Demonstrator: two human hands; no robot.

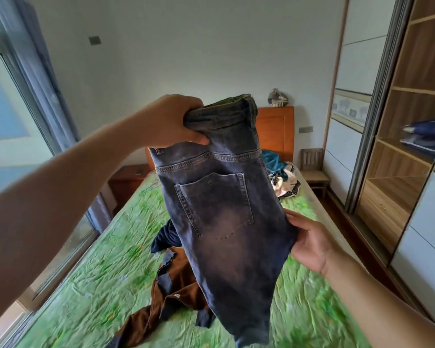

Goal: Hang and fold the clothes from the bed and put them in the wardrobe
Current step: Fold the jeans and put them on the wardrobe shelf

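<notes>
Above the bed, left hand and right hand grip jeans; wardrobe holds cloth.

No legible text, brand name, number or sign is appearing anywhere in this view. A small label at the waistband corner of the jeans is showing faint marks, but they are too small and blurred to read. A pale tag on the brown garment is showing no print that can be made out.
</notes>
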